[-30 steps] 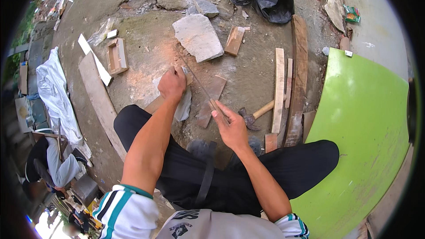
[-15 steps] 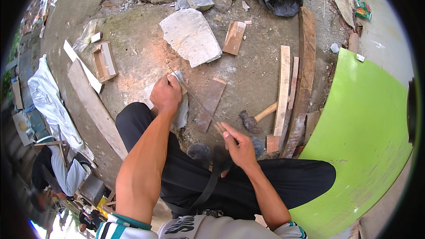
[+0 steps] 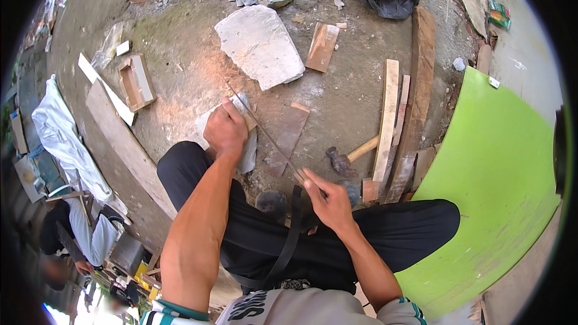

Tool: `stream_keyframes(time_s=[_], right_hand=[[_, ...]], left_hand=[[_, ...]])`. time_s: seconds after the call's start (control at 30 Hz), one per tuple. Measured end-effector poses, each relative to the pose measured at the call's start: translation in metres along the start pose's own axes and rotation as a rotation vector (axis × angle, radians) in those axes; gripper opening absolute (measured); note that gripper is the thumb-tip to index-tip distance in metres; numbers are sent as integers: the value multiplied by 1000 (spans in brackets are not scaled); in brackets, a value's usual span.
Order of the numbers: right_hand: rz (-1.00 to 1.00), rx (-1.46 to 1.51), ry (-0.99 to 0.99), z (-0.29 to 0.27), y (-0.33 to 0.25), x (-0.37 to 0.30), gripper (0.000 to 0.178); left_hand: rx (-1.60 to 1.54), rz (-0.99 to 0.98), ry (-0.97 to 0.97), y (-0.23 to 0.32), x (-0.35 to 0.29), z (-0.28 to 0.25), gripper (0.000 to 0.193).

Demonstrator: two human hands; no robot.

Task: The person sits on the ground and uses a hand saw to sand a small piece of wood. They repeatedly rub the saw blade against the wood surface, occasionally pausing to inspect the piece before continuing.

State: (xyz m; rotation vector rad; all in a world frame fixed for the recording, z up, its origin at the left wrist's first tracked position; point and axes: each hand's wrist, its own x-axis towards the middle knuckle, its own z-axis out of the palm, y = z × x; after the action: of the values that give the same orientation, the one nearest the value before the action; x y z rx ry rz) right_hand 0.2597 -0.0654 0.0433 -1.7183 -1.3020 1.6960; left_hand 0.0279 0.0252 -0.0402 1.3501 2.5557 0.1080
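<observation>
My left hand is closed around a small pale piece of wood, pressing it down on a flat grey stone. Most of that wood is hidden by my fingers. Between finger and thumb, my right hand grips the near end of a long, thin metal tool, seen edge-on; whether it is a file or a saw blade I cannot tell. The tool slants up to the left, past the wood and my left knuckles. Just right of my left hand lies a flat brown board. A claw hammer rests beyond my right hand.
Reddish dust surrounds a large pale stone slab. Wood strips and a thick beam lie to the right, before a green panel. At left are a long plank and a small open box. A person sits far left.
The view has shifted slightly, so the ground things appear a little higher. Both hands keep their grips, and the tool has moved only slightly.
</observation>
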Motion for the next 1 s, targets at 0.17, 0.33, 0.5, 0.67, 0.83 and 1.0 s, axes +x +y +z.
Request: stream_keyframes(time_s=[0.17,0.33,0.5,0.67,0.83,1.0], right_hand=[[159,-59,-129,10,-34,69,38],[138,-6,-36,-10,-9,-16,39],[114,-27,-70,15,-10,52,40],[88,-119,-69,-4,-14,8,37],[185,-62,-103,-3,-4,1,37],[115,-130,-123,19,-30,56,37]], left_hand=[[-16,-8,-69,5,-1,1,55],[-31,38,22,-3,-2,0,46],[-42,85,2,2,0,6,45],[-24,36,18,-3,0,3,43],[-33,62,12,-1,-1,4,44],[7,-19,-49,1,-3,5,48]])
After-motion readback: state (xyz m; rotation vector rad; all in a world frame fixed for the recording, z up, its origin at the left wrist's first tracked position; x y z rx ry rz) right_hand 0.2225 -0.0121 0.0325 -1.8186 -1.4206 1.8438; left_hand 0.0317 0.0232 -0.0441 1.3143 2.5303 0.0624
